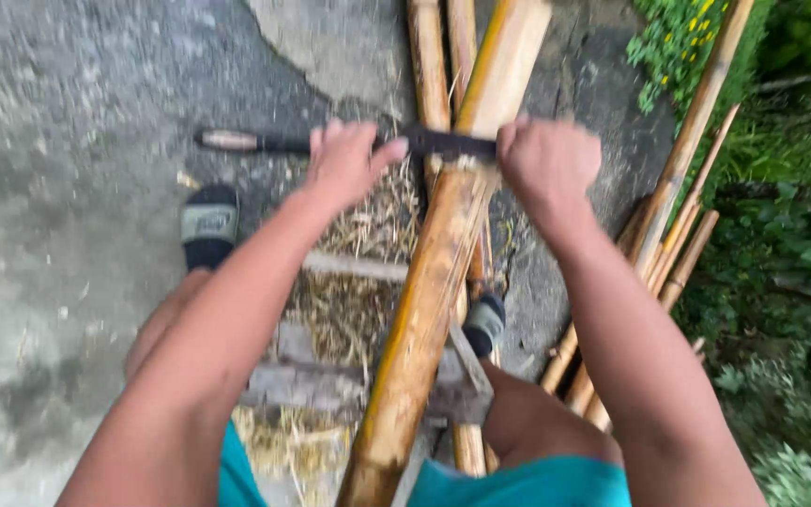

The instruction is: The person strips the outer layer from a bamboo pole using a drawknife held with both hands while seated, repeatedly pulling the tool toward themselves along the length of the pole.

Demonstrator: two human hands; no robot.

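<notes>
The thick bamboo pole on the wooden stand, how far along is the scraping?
Done: pale shavings already lie heaped under the thick yellow-brown bamboo pole, so some scraping has happened. In hand: the left hand and right hand press a dark long blade with a wooden handle across the pole. Left: the pole below the blade shows brown skin, and thinner bamboo canes lie at the right, apparently untouched.

Grey concrete ground (cracked, daylit), green bushes alongside.
</notes>
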